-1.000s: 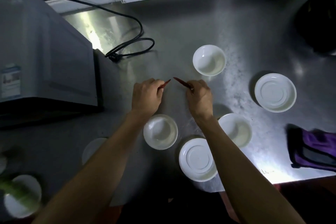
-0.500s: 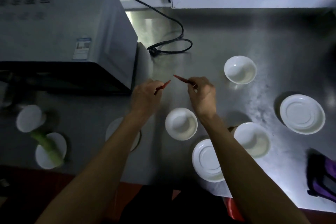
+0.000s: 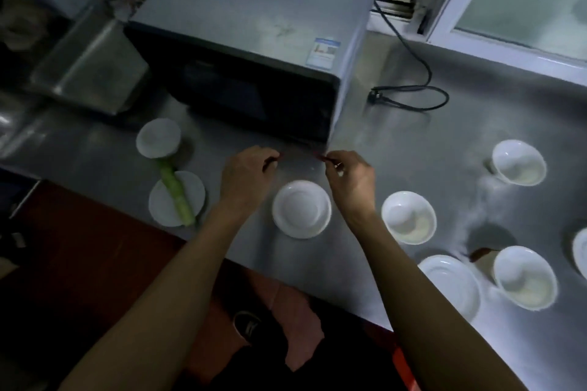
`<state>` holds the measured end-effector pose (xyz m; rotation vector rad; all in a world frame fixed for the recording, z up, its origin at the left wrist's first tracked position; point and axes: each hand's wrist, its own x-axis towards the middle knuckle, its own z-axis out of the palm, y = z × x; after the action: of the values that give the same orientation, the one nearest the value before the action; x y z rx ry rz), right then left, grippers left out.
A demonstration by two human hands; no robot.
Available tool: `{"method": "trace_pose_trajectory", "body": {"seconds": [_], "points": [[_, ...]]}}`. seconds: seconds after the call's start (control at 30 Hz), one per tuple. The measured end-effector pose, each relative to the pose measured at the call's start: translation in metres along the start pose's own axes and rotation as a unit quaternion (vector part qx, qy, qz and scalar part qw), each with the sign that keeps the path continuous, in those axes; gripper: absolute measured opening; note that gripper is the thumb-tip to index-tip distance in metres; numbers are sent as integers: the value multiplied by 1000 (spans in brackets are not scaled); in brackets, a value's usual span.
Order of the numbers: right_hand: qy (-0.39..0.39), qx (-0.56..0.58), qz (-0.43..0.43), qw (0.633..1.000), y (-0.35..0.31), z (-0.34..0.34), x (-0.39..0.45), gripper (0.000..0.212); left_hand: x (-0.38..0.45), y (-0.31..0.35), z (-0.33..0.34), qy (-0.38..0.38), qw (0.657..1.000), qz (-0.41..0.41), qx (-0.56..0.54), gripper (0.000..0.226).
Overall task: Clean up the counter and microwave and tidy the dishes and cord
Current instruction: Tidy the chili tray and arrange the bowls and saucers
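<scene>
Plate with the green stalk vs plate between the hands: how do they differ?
The left plate carries a green stalk lying across it; the middle plate carries nothing. The left plate sits at the counter's front edge, left of both arms; the middle plate sits between the wrists. Both are white and round.

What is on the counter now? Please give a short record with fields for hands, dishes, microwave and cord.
left hand: pinches a small red piece
right hand: pinches a small red piece
dish between hands: white bowl
green stalk: lies across a white plate
microwave: on the steel counter, door shut
power cord: loose, unplugged end on counter
</scene>
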<state>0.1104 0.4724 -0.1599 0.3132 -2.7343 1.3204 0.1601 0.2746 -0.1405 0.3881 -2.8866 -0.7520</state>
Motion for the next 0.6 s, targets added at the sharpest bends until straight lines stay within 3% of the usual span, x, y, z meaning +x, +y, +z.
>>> {"method": "trace_pose_trajectory", "body": {"seconds": [0.3,0.6], "points": [[-51,-37,-111,992,-145,132,-42,14,-60,-172,-118,45,995,-93,-1,28],[-123,19,-162,979,-267,230,-62,15,-99,-268,-204,141,979,-143,-16,19]]}}
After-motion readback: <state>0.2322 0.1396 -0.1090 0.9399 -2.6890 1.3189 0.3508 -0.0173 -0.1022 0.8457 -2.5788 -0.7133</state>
